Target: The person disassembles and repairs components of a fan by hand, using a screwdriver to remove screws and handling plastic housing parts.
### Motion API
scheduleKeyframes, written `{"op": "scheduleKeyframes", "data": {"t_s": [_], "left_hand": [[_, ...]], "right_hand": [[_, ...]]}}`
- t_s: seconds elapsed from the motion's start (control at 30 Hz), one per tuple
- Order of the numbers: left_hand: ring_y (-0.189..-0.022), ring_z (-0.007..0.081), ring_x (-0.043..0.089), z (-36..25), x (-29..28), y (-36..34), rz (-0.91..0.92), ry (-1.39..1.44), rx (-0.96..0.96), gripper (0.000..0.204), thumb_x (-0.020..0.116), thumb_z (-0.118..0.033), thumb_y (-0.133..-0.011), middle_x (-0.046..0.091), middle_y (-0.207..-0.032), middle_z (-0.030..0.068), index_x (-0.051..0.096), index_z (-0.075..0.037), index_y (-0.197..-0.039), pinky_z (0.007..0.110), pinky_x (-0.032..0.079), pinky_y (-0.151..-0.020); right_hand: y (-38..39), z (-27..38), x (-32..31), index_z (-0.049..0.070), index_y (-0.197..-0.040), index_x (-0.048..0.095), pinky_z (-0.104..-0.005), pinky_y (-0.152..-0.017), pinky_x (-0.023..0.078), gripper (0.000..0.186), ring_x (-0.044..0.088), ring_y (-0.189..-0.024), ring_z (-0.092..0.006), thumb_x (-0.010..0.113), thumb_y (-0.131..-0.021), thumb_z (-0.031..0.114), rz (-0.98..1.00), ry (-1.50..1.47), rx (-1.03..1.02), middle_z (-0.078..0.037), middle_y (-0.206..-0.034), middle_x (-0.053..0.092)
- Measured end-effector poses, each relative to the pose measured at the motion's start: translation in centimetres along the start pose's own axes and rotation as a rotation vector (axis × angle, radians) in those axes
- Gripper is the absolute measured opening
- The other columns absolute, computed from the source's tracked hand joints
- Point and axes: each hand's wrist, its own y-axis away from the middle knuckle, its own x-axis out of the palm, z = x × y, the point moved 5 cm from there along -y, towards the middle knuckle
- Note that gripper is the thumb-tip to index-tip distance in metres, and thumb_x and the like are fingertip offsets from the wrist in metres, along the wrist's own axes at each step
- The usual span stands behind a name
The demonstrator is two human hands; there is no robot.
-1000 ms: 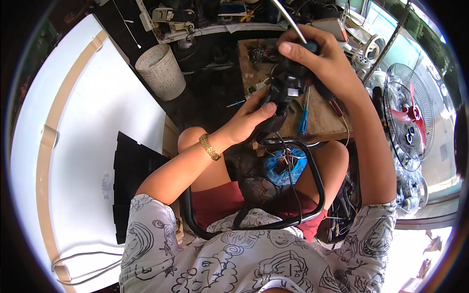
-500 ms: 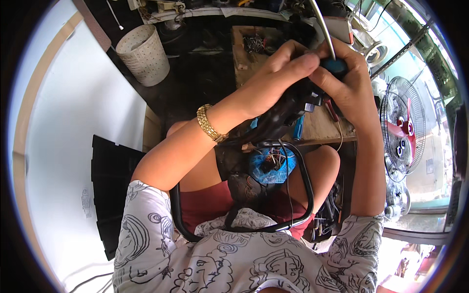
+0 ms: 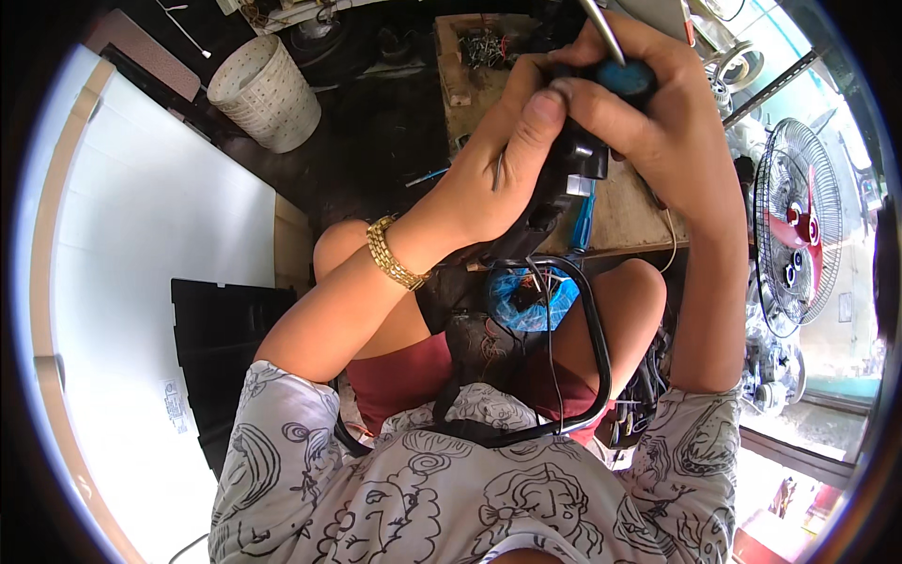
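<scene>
My left hand (image 3: 507,160), with a gold bracelet on the wrist, is closed on a black plastic assembly (image 3: 578,174), its thumb meeting my right thumb near the top. My right hand (image 3: 648,113) wraps around the dark, blue-topped end (image 3: 622,77) of that assembly, from which a metal rod (image 3: 601,23) sticks up. A black tubular frame (image 3: 596,338) rests over my lap with a dark cord hanging across it. Behind the assembly, a blue-handled tool (image 3: 584,226) lies on the wooden workbench (image 3: 648,233); my fingers hide much of the assembly.
A white panel (image 3: 122,216) and black sheet (image 3: 221,357) stand left, a perforated bin (image 3: 263,94) behind them. A blue plastic bag of wires (image 3: 517,301) sits between my knees. A fan with red blades (image 3: 799,226) stands right. Loose small parts (image 3: 484,52) are on the bench.
My left hand has moved up the assembly to meet my right hand at the top. The assembly and rod tipped and shifted rightward, then rose slightly.
</scene>
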Motion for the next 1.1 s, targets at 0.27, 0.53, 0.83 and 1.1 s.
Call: {"op": "scheduleKeyframes", "data": {"t_s": [0.27,0.53,0.83,1.1], "left_hand": [[-0.110,0.0222,0.052,0.1,0.2,0.4,0.015,-0.107,0.165,0.050,0.032,-0.040,-0.103,0.054,-0.116,0.0161,0.035,0.002,-0.130,0.033,0.038,-0.097],[-0.120,0.0256,0.046,-1.1,0.1,0.9,0.060,-0.226,0.197,0.047,0.033,-0.034,-0.103,0.045,-0.127,0.0180,0.030,0.001,-0.135,0.035,0.034,-0.102],[-0.122,0.0251,0.046,-0.1,0.2,0.4,0.125,-0.244,0.170,0.049,0.034,-0.038,-0.103,0.045,-0.127,0.0178,0.028,-0.001,-0.135,0.036,0.034,-0.103],[-0.120,0.0264,0.047,0.5,0.0,0.7,0.176,-0.250,0.172,0.052,0.036,-0.040,-0.102,0.047,-0.125,0.0173,0.028,-0.001,-0.135,0.037,0.035,-0.102]], "right_hand": [[0.9,-2.2,-0.2,-0.002,-0.093,0.061,-0.0249,-0.079,0.046,0.024,0.057,-0.084,-0.0100,0.073,-0.079,0.013,-0.155,0.102,-0.267,-0.006,-0.092,0.066],[1.0,-1.5,-0.4,-0.002,-0.091,0.062,-0.0285,-0.065,0.047,0.024,0.052,-0.064,-0.0157,0.072,-0.077,0.015,-0.166,0.187,-0.455,-0.009,-0.071,0.059],[1.1,-2.4,-0.4,-0.005,-0.089,0.062,-0.0299,-0.065,0.046,0.023,0.049,-0.065,-0.0148,0.072,-0.077,0.012,-0.162,0.140,-0.356,-0.011,-0.071,0.059],[2.1,-4.1,0.0,-0.005,-0.089,0.065,-0.0255,-0.059,0.043,0.023,0.050,-0.062,-0.0099,0.073,-0.074,0.011,-0.310,0.060,-0.405,-0.007,-0.069,0.060]]}}
